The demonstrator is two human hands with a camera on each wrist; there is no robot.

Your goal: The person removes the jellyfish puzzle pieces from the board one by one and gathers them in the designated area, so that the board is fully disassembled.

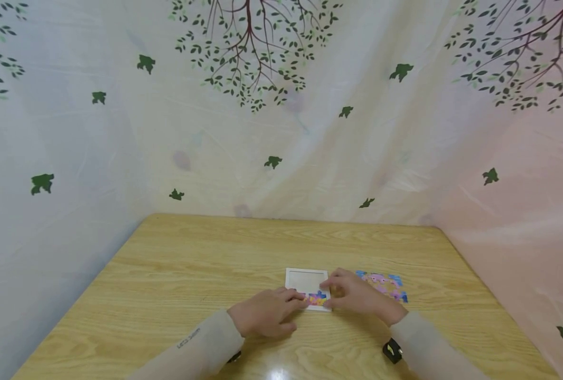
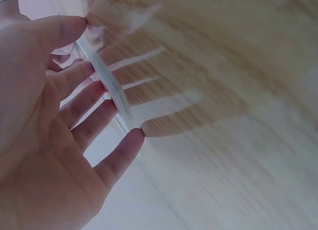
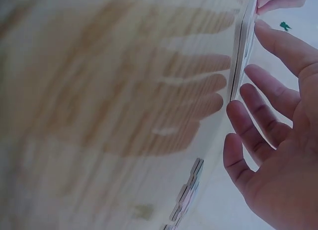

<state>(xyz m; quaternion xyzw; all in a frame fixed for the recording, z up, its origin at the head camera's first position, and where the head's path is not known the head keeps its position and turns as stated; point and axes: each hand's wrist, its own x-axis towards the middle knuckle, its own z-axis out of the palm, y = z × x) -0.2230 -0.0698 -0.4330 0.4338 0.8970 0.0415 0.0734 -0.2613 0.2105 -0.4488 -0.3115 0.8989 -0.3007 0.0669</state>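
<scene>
A white puzzle tray (image 1: 307, 270) lies flat on the table, its near part filled with colourful jigsaw pieces (image 1: 317, 299) and its far part showing bare backing. My left hand (image 1: 267, 312) rests at the tray's near-left corner, fingers over the left rim. In the left wrist view, its fingertips touch the tray's edge (image 2: 107, 78), with the fingers spread and fairly straight. My right hand (image 1: 355, 293) is at the right side, index finger reaching over the rim. The right wrist view shows the thumb tip against the tray edge (image 3: 241, 51) and the other fingers loosely bent.
Just right of the tray, partly behind my right hand, lies a flat group of pink, blue and yellow jigsaw pieces (image 1: 381, 282). The wooden table (image 1: 205, 253) is bordered by a hanging cloth (image 1: 224, 158) with leaf prints at the back and both sides.
</scene>
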